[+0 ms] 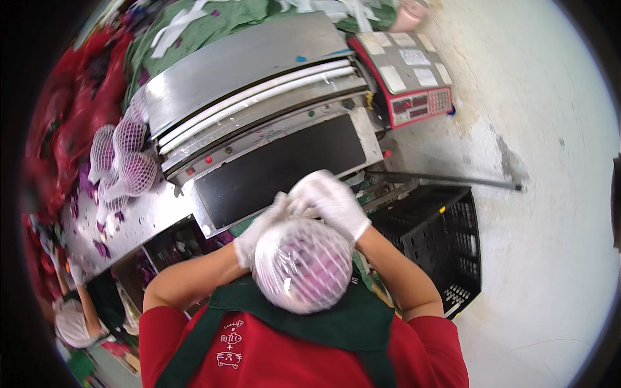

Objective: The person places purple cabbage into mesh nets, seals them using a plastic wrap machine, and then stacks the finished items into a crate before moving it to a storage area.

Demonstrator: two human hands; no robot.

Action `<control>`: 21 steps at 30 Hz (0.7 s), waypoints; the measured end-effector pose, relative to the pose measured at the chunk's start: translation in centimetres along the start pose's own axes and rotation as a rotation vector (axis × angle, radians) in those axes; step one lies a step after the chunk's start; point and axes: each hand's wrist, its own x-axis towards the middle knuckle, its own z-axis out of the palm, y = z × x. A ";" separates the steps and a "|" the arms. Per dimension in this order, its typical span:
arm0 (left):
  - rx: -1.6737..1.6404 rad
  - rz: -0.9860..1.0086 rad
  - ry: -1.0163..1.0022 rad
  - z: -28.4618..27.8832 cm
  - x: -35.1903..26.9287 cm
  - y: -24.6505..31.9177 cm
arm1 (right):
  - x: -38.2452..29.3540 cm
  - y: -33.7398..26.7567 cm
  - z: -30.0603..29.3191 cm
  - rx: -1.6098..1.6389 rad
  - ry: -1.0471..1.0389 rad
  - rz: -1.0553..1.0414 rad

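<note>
Close before my chest is a red cabbage (pixel 305 271) in a white foam net, with shiny clear film over it. At its far side, my left hand (pixel 262 228) in a white glove grips the wrapped bundle from the left. My right hand (pixel 335 203), also gloved and slightly blurred, closes over its far end from the right. The fingertips of both hands meet there, and what they pinch is largely hidden. Beyond them stands a film-wrapping machine (pixel 242 77) with white rollers (pixel 262 109) and a black plate (pixel 286 169).
Several netted cabbages (pixel 138 172) lie left of the machine on a metal table (pixel 155 213), among purple leaf scraps. Red mesh sacks (pixel 73 121) fill the far left. A red scale (pixel 412 68) and black crate (pixel 436 242) are at right. A co-worker's gloved hand (pixel 75 270) shows lower left.
</note>
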 end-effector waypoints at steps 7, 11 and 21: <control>0.242 0.030 -0.062 7.0 5.6 -3.9 | -13.2 3.8 -4.9 0.612 0.393 -0.058; 0.831 -0.024 -0.420 12.8 7.8 -4.5 | -21.6 7.6 -13.7 1.008 0.655 -0.289; 0.804 0.039 0.229 9.6 9.1 -6.0 | -27.1 19.4 -35.1 0.926 1.120 -0.151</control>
